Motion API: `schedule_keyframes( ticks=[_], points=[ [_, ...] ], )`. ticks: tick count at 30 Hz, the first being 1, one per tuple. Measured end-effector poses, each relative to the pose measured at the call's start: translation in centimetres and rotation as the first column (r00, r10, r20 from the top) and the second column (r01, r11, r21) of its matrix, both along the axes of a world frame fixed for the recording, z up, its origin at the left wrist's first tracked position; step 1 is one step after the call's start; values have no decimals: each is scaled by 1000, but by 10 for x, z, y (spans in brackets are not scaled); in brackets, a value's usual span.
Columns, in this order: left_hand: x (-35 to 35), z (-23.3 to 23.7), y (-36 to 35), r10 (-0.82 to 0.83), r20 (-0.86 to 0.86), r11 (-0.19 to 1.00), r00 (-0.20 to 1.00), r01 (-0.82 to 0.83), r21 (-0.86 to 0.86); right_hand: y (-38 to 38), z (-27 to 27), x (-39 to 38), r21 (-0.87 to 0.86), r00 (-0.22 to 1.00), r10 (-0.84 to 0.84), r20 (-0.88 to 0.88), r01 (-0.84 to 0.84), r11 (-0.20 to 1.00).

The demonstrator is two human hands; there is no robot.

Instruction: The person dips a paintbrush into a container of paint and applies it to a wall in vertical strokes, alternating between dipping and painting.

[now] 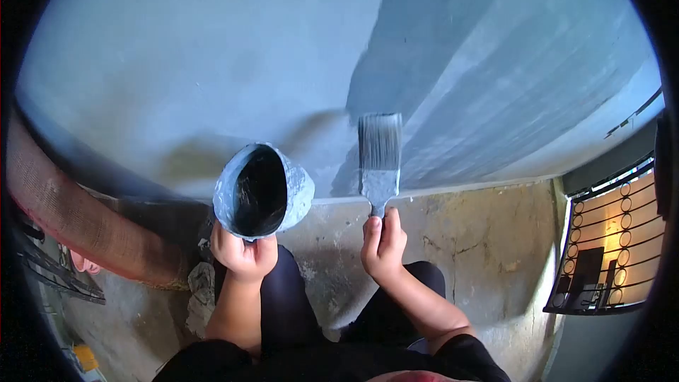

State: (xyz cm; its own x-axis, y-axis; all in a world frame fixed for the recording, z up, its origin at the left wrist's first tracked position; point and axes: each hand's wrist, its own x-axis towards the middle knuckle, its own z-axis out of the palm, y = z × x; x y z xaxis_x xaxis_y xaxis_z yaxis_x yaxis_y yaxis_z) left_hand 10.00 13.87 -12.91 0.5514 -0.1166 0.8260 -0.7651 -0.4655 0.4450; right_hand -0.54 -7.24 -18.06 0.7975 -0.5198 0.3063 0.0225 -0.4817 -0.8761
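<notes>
My left hand [244, 253] grips a paint-smeared container [300, 194] from below, its mouth tilted toward me and its inside dark with grey paint. In my right hand [385, 244] is a wide paintbrush [380, 152], held by its handle with the bristles pointing up. Grey paint coats the brush's lower part, and the bristles look wet and streaked. Behind both lies the wall [233, 42], pale blue-grey on the left. A darker grey painted area [414, 49] spreads over its right part, with its edge just above the bristle tips.
A long rolled brown mat or sack-like cloth [99, 230] leans at the left. Below is a stained concrete floor [474, 255] with cracks. At the right is a window with a black metal grille [601, 240]. A crumpled cloth [201, 297] lies beside my left leg.
</notes>
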Motion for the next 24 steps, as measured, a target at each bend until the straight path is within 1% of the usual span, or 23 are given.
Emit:
schedule_keyframes(
  ticks=[1, 3, 4, 5, 6, 8, 10, 12, 14, 15, 16, 17, 19, 20, 21, 23, 24],
  points=[
    [0, 6, -2, 4, 10, 1000, 1000, -4, -7, 0, 8, 12, -7, 1000, 4, 10, -4, 1000],
    [-3, 19, 1, -27, -81, 999, 996, 25, -20, 5, 21, 31, -38, 995, -80, 61, 82, 996],
    [-4, 18, 2, -10, -90, 1000, 996, 7, -29, 7, 21, 37, -20, 994, -102, 24, 103, 994],
    [-4, 17, 1, -2, -100, 1000, 995, -1, -31, 8, 18, 42, -52, 991, -133, 6, 133, 990],
    [-6, 15, 3, -6, -127, 1000, 992, 4, -18, 9, 15, 44, -28, 990, -138, -10, 137, 990],
    [-6, 10, 7, -24, -139, 1000, 990, 25, 0, 14, 5, 43, 4, 989, -149, -21, 149, 989],
    [-5, 11, 6, -39, -131, 999, 991, 37, -18, 20, -9, 37, -30, 982, -163, -93, 161, 986],
    [-7, 11, 9, -43, -139, 999, 989, 39, -29, 23, -44, 22, -55, 976, -163, -147, 156, 986],
    [-5, 11, 14, -22, -105, 999, 994, 19, -31, 33, -48, 5, -76, 972, -172, -160, 162, 984],
    [-4, 12, 16, 7, -75, 1000, 997, -9, -29, 39, -39, -2, -33, 983, -159, -87, 157, 987],
    [-4, 11, 13, 27, -92, 998, 995, -32, -47, 40, -30, -5, 9, 989, -145, -15, 145, 989],
    [-6, 10, 15, 31, -93, 998, 995, -36, -51, 43, -20, -5, 5, 990, -140, -15, 141, 990],
    [-8, 7, 20, 60, -110, 998, 992, -62, -15, 42, 7, 12, 26, 985, -144, 93, 142, 990],
    [-10, 8, 21, 63, -83, 998, 995, -65, -21, 40, 18, 21, 16, 987, -143, 68, 142, 990],
    [-12, 9, 24, 65, -82, 997, 994, -68, -24, 41, 32, 32, -37, 974, -171, 146, 178, 983],
    [-17, 9, 31, 82, -73, 995, 994, -86, -51, 40, 25, 36, -2, 986, -160, 37, 160, 987],
    [-18, 8, 33, 104, -69, 993, 992, -108, -50, 44, 14, 31, 0, 986, -161, 33, 161, 987]
  ],
)
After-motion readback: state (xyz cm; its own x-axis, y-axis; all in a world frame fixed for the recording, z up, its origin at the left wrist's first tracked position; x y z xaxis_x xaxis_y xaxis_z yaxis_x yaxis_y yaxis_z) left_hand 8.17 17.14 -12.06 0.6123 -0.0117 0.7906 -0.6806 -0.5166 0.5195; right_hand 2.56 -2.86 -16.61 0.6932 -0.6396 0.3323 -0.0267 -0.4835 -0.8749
